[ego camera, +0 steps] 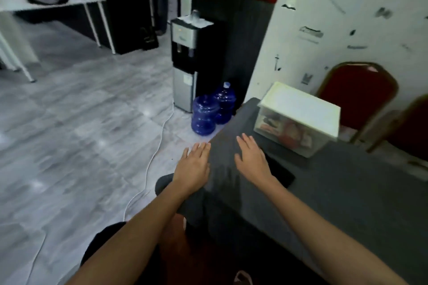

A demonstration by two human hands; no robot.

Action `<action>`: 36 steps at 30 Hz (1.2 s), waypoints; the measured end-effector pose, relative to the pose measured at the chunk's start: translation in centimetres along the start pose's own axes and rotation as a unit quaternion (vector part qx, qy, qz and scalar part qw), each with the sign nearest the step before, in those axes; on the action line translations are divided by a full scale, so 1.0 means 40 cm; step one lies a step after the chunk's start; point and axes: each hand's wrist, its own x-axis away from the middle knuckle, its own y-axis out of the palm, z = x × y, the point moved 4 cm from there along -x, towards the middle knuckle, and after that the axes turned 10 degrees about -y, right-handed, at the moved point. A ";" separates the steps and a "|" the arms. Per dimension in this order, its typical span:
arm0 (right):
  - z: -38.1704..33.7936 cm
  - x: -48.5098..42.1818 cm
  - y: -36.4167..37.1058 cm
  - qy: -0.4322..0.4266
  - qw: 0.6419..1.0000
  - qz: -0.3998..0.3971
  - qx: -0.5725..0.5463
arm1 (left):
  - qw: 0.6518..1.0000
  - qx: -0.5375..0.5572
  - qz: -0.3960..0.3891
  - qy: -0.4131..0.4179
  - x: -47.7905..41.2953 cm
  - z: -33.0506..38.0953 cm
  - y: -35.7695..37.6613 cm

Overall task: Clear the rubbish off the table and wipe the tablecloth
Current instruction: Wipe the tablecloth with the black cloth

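A long table (347, 192) draped in a dark grey tablecloth (231, 183) runs from the lower right toward a white wall, with pale tiled floor on the left. The frame is blurred with motion, so fine detail is unreliable.

At the far end of the table sits a clear plastic storage box (289, 132) with a cream lid, holding red and white items too smeared to name. A flat black object (281, 172) — possibly a tray or mat — lies on the cloth just beside the right wrist. No loose rubbish or wiping cloth is visible, so the step appears to be smoothing the tablecloth by hand.

To do it well, both palms should press flat and sweep outward along the cloth's length toward the box end, carrying wrinkles over the edge rather than bunching them against the box or the black object.

The left hand (193, 164) is spread flat, palm down, fingers together, over the table's near-left edge where the cloth drapes down. The right hand (251, 159) is likewise open and flat on the tabletop, fingers pointing toward the box. Neither hand holds anything — whether the palms are pressing or hovering just above cannot be told.
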 end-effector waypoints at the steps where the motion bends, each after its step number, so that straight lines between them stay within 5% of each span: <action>1: 0.042 0.018 -0.020 0.020 1.000 0.004 -0.003 | 1.000 -0.010 -0.013 0.015 -0.005 0.037 0.016; 10: 0.310 0.125 -0.049 0.112 0.990 -0.088 -0.007 | 0.986 -0.064 -0.153 0.025 0.020 0.251 0.202; 23: 0.443 0.075 0.097 0.025 0.971 -0.239 -0.009 | 0.974 -0.072 -0.202 -0.076 0.034 0.323 0.350; 30: 0.440 0.123 0.101 0.007 0.988 -0.151 0.023 | 0.975 -0.083 -0.187 -0.083 0.070 0.356 0.389; 36: 0.561 0.286 0.032 0.133 0.986 -0.052 -0.084 | 0.974 -0.126 -0.186 0.043 0.046 0.474 0.404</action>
